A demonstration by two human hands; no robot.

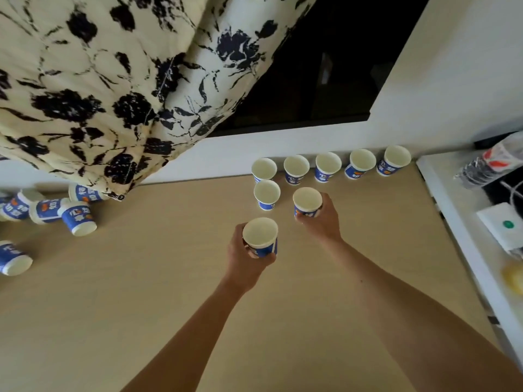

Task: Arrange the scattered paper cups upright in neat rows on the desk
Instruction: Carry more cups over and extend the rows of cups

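Observation:
Several blue-and-white paper cups stand upright in a back row [328, 165] along the wall on the tan desk [141, 292]. One more upright cup [267, 194] stands in front of that row's left end. My right hand [322, 222] grips an upright cup [307, 200] just right of it. My left hand [244, 258] grips another upright cup [260, 236] nearer to me, above the desk. Several cups lie scattered or upside down at the far left [79, 217].
A floral curtain [99, 80] hangs over the desk's back left, partly covering the scattered cups. A white side surface [464, 222] at the right holds a plastic bottle [486, 162], a white box [503, 227] and a yellow object [513, 278].

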